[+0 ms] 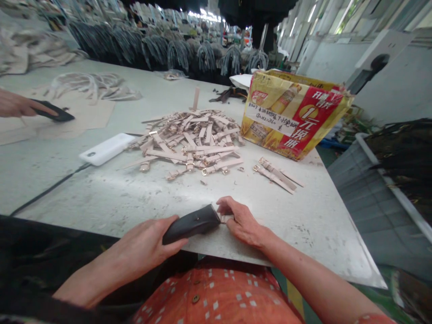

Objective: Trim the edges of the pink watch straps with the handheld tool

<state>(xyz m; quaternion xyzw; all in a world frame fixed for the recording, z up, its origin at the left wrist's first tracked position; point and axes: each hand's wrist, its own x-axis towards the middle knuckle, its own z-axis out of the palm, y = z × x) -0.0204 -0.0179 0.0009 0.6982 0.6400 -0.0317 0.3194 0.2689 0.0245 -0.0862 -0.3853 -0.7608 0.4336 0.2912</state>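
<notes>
My left hand is wrapped round a dark hair clipper, whose head points right. A small pale buckled strap is pinched in my right hand, right at the clipper's head; the fingers hide most of it. Beyond my hands lies a heap of pale pink straps with gold buckles. To the right, a few more straps lie side by side, apart from the heap.
A yellow and red carton stands at the back right. Left of the heap lies a white power bank with a black cable. A co-worker's hand holds another dark clipper over pale fabric. A grey bin stands beyond the table's right edge.
</notes>
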